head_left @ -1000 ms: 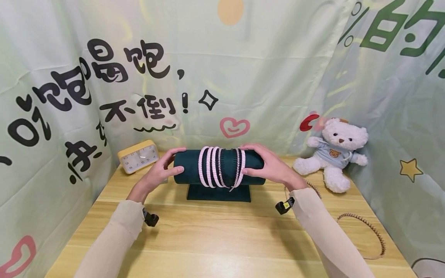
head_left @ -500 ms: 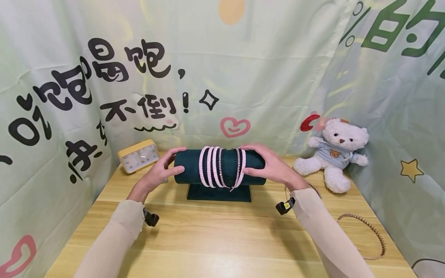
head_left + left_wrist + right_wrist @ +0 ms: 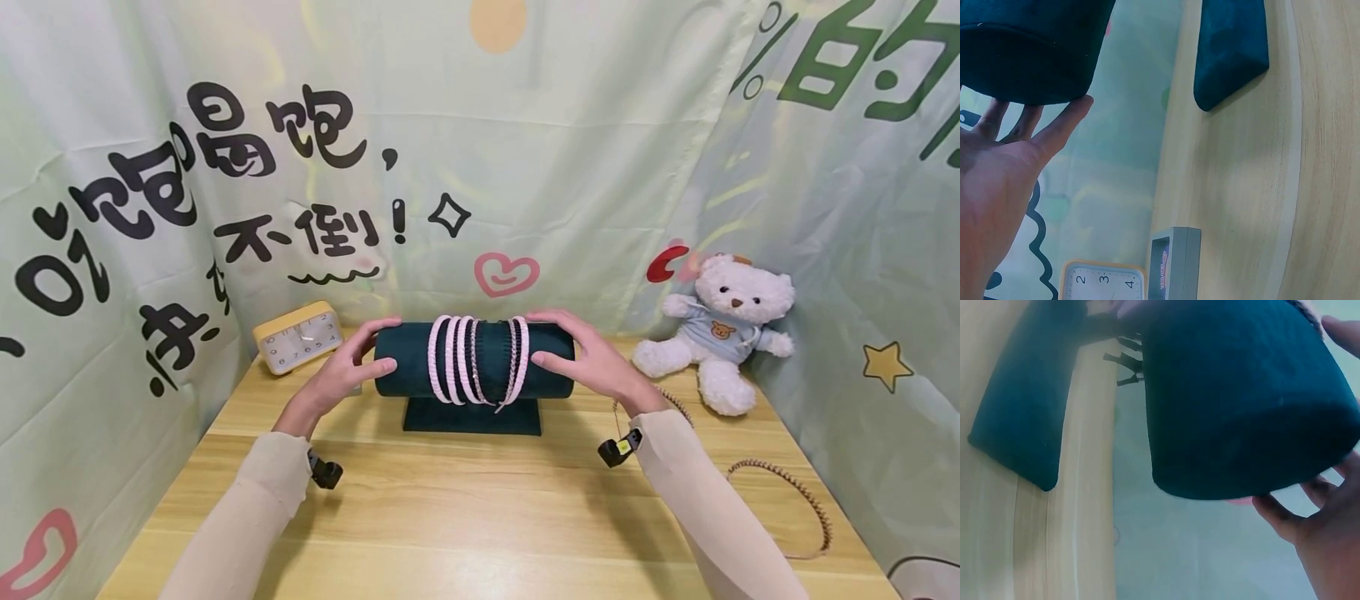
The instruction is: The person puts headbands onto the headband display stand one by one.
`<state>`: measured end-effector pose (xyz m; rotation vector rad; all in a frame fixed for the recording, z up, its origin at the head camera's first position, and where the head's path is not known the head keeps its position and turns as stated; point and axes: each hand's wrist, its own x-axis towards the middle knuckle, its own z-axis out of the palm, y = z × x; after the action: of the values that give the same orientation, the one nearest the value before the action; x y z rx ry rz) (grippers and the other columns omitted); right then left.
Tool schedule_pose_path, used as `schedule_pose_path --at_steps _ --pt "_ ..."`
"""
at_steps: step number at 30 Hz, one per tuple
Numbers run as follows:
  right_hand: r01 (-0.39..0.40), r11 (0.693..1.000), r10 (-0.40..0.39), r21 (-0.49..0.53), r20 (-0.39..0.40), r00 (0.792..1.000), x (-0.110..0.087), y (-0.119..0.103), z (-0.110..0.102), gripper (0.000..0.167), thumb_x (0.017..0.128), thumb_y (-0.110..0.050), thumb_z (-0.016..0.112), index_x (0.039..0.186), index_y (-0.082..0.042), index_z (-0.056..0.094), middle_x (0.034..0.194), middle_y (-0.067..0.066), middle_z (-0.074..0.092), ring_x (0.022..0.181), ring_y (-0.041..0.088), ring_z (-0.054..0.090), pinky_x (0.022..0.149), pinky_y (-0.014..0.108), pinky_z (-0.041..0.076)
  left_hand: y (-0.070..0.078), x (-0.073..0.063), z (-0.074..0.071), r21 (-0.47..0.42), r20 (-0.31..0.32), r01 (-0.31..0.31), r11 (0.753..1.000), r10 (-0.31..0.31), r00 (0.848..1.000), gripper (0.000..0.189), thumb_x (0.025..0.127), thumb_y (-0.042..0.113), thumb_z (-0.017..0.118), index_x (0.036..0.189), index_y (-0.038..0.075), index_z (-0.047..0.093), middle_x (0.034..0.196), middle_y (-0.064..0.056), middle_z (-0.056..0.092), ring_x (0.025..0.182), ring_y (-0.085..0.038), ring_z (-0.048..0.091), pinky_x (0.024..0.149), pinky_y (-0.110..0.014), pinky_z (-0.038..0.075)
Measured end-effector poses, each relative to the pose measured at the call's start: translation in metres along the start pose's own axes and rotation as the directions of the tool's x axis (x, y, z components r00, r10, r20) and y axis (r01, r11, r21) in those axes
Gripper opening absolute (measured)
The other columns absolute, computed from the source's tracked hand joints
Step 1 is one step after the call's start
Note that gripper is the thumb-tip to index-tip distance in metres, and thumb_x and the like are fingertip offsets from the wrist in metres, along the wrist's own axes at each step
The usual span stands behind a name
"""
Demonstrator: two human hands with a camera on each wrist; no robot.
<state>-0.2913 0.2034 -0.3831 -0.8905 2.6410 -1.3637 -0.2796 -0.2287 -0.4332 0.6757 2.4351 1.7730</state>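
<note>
A dark green velvet roll-shaped display stand (image 3: pixel 405 362) stands on the table, carrying several pale pink bands (image 3: pixel 455 360) and thin dark braided bands (image 3: pixel 513 362). My left hand (image 3: pixel 347 367) grips the roll's left end, thumb in front and fingers behind. In the left wrist view, its fingers (image 3: pixel 1063 128) reach behind the roll's round end. Around the right end my right hand (image 3: pixel 592 354) holds the roll, its thumb on the front just right of the outermost pink band (image 3: pixel 522 358). In the right wrist view the thumb (image 3: pixel 1344 334) lies near the roll's edge.
A yellow alarm clock (image 3: pixel 300 337) sits back left, beside a small grey box (image 3: pixel 1182 265). At the right is a white teddy bear (image 3: pixel 723 333) in a blue top. Brown braided bands (image 3: pixel 798 483) lie on the wooden table (image 3: pixel 480 517). Printed curtains (image 3: pixel 585 167) enclose it.
My right hand has slid slightly right along the roll, its thumb coming away from the outermost pink band. The left hand and the stand stay where they were.
</note>
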Motion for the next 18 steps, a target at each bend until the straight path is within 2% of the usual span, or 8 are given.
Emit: schedule_pose_path --at_steps 5,11,13,16,18 --pt "-0.029 0.999 0.03 0.036 -0.043 0.999 -0.011 0.007 -0.01 0.058 0.104 -0.038 0.075 0.158 -0.028 0.057 0.165 0.0 0.051 0.156 0.033 0.043 0.129 0.067 0.028 0.001 0.0 0.0 -0.006 0.0 0.0 1.0 0.0 1.0 0.065 0.106 0.021 0.067 0.166 0.021 0.041 0.177 -0.006 0.031 0.156 -0.039 0.036 0.124 -0.064 0.033" --pt "-0.048 0.997 0.052 0.063 -0.065 0.997 -0.031 0.017 -0.029 0.055 0.108 -0.032 0.071 0.16 -0.024 0.054 0.168 0.006 0.048 0.154 0.045 0.045 0.122 0.069 0.039 0.0 0.0 -0.001 -0.006 -0.002 -0.001 1.0 0.001 1.0 0.066 0.106 0.02 0.068 0.166 0.019 0.04 0.176 -0.007 0.032 0.154 -0.038 0.037 0.122 -0.06 0.036" --pt "-0.05 0.997 0.055 0.065 -0.073 0.996 -0.04 0.021 -0.035 0.054 0.109 -0.029 0.069 0.161 -0.022 0.053 0.168 0.008 0.048 0.151 0.046 0.049 0.12 0.06 0.047 -0.001 0.0 -0.001 -0.003 -0.002 -0.002 1.0 0.002 1.0 0.066 0.106 0.02 0.068 0.166 0.018 0.04 0.176 -0.007 0.032 0.154 -0.038 0.037 0.122 -0.059 0.036" --pt "-0.067 0.995 0.074 0.079 -0.082 0.994 -0.053 0.026 -0.044 0.053 0.111 -0.026 0.066 0.161 -0.018 0.051 0.167 0.011 0.048 0.148 0.042 0.054 0.111 0.036 0.056 -0.002 0.0 0.0 0.0 -0.001 -0.001 1.0 0.001 1.0 0.067 0.106 0.021 0.068 0.167 0.018 0.04 0.176 -0.007 0.032 0.154 -0.039 0.037 0.122 -0.059 0.036" --pt "-0.078 0.993 0.085 0.091 -0.084 0.993 -0.063 0.029 -0.05 0.052 0.112 -0.025 0.065 0.162 -0.017 0.051 0.167 0.014 0.048 0.144 0.029 0.059 0.104 0.024 0.056 -0.002 0.0 0.0 0.003 -0.001 -0.002 1.0 0.002 1.0 0.067 0.106 0.021 0.067 0.167 0.017 0.039 0.176 -0.008 0.032 0.154 -0.039 0.037 0.122 -0.06 0.036"
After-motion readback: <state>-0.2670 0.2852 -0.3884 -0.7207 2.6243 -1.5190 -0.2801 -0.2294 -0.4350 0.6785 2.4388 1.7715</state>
